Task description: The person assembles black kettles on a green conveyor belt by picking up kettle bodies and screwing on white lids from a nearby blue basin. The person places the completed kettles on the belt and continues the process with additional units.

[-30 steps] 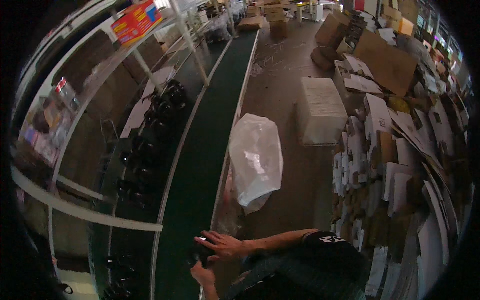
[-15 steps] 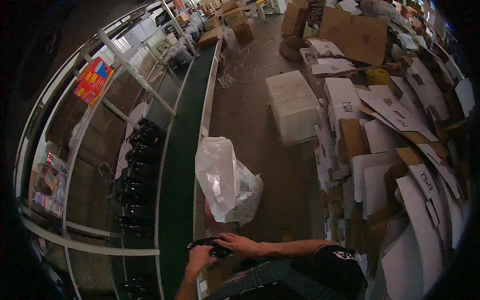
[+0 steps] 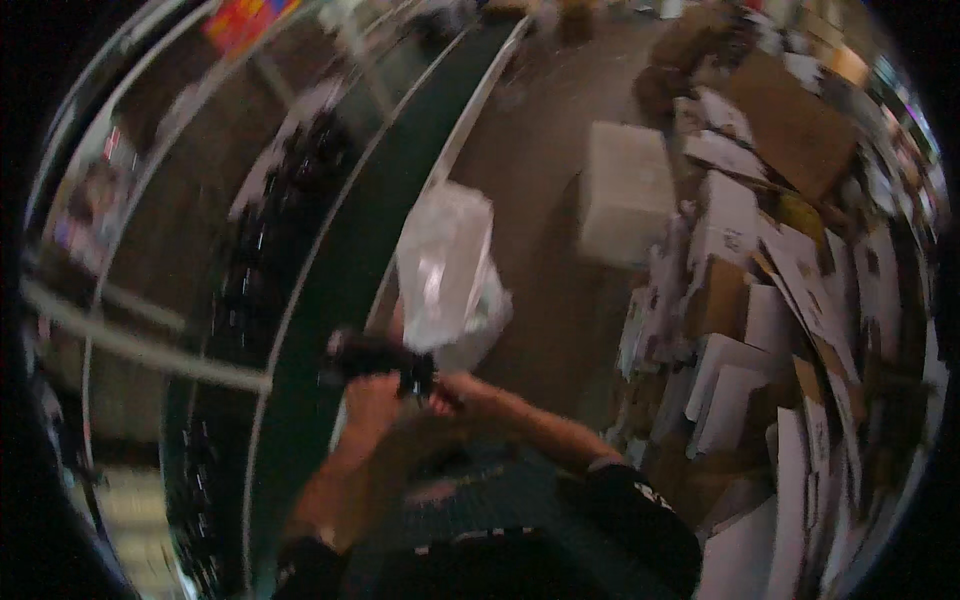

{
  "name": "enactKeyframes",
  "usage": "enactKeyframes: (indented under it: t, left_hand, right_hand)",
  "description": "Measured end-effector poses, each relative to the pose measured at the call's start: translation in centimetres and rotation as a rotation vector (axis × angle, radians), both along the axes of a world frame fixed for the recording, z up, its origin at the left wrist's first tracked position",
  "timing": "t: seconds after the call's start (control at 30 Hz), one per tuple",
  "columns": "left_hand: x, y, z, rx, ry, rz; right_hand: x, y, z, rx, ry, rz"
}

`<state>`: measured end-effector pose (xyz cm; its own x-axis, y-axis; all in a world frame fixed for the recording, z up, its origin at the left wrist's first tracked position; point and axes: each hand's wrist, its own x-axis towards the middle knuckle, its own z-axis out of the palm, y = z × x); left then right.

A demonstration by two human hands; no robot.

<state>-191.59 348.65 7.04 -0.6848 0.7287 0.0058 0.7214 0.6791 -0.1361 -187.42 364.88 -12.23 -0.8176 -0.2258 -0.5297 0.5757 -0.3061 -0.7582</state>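
Just above the near edge of the green belt, I hold a dark, glossy object (image 3: 372, 358) between both hands; motion blur hides its exact kind. It has a thick body on the left and a narrower part on the right. My left hand (image 3: 370, 398) is closed around it from below. My right hand (image 3: 458, 392) grips its right end, fingers wrapped. Directly beyond my hands stands a white plastic bag (image 3: 445, 265). Several similar black objects (image 3: 250, 270) sit in a row on the rack side, left of the belt.
The green conveyor belt (image 3: 345, 240) runs away along my left, beside a metal-framed rack (image 3: 150, 345). A pale box-shaped container (image 3: 628, 195) stands on the floor ahead. Flattened cartons (image 3: 745, 330) are piled high on the right. A red box (image 3: 243, 22) is at the upper left.
The view has swung and blurred. My hands have come up with the black object, which now shows more fully and juts out left over the belt. Both hands still hold it.
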Motion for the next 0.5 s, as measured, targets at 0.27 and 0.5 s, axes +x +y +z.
enactKeyframes:
  t: [0.27,0.5]
  left_hand:
    - [0.9,-1.2,0.4,0.043,-0.006,0.192]
    - [2.6,-3.0,-0.1,-0.086,0.009,0.227]
  right_hand:
    - [2.0,2.2,12.9,1.046,1.163,-0.142]
    - [0.7,-2.2,10.3,0.351,0.546,-0.039]
